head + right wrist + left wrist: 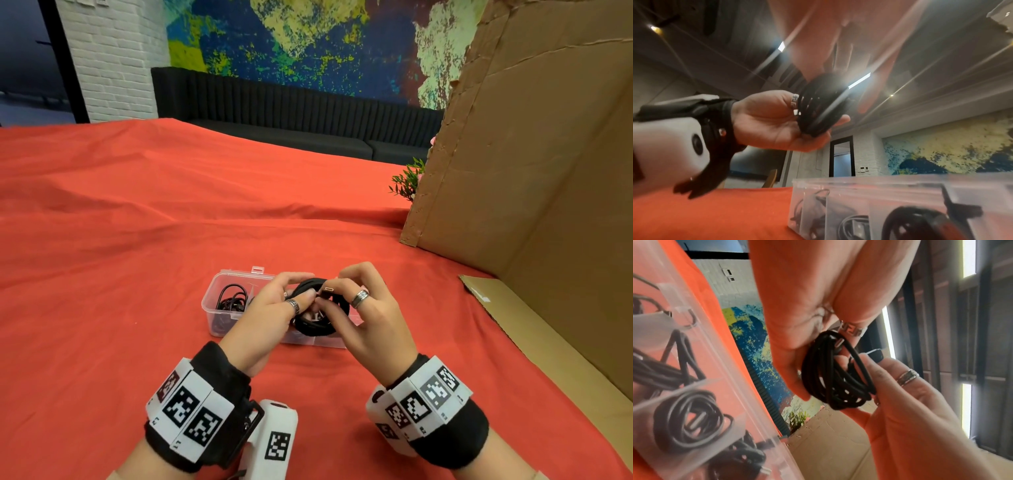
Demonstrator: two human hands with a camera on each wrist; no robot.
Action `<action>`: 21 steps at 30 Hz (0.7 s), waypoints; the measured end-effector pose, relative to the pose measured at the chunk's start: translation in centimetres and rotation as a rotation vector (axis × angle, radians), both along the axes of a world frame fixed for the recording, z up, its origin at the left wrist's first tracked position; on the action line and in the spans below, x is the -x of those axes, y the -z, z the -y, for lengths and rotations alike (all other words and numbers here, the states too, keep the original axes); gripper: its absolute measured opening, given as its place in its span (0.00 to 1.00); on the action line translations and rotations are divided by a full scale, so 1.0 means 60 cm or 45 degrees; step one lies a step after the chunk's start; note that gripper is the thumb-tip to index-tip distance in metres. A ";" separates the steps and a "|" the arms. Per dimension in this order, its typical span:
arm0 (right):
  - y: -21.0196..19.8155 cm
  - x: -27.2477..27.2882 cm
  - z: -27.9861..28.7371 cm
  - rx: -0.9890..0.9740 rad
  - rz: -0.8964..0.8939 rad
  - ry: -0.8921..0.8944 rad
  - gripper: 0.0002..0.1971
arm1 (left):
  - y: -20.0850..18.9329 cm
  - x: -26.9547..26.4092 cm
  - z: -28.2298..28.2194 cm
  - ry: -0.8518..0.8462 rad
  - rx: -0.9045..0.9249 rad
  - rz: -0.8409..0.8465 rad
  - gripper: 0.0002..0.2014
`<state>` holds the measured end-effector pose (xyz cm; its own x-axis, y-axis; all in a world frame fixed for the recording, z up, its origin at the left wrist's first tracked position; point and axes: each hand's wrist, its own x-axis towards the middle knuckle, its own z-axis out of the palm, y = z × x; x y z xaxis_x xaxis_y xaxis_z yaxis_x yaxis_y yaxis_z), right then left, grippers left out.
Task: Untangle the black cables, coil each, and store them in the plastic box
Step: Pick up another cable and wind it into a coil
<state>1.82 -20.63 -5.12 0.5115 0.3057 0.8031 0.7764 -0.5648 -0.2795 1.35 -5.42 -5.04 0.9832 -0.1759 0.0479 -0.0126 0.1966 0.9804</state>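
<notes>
Holding a coiled black cable just above the clear plastic box, both hands are meeting at the lower centre of the head view. The left hand is curling its fingers and thumb round the left side of the coil, a patterned ring showing on one finger. The right hand is pinching the cable's metal-tipped connector between thumb and forefinger against the top of the coil, its other fingers bent and lifted, a broad silver ring on one of them. In the left wrist view the coil is sitting wedged between the two palms, several loops stacked together.

Below and behind the hands, the box is lying on the red cloth, divided into compartments; the left one is holding another black cable bundle, and the wrist views are showing more coils in neighbouring compartments.

Further right, a brown cardboard sheet is standing upright, with a small green plant peeking past its edge. At the top of the frame, a dark sofa is running under a painted mural.
</notes>
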 end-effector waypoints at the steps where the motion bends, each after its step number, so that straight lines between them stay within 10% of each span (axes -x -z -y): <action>1: 0.002 0.001 0.000 -0.036 0.006 -0.022 0.06 | 0.001 0.000 0.000 -0.001 0.012 -0.005 0.11; 8: -0.017 0.018 -0.016 -0.517 -0.315 -0.062 0.06 | -0.003 0.002 -0.006 0.021 0.094 0.032 0.11; 21: -0.024 0.019 -0.001 -0.429 -0.690 -0.180 0.05 | -0.012 0.005 0.000 -0.128 0.141 0.095 0.13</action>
<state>0.69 -20.56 -3.71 0.8442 0.1765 0.5061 0.5360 -0.2808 -0.7962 1.07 -5.41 -4.30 0.9886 -0.0662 0.1350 -0.1097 0.2974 0.9484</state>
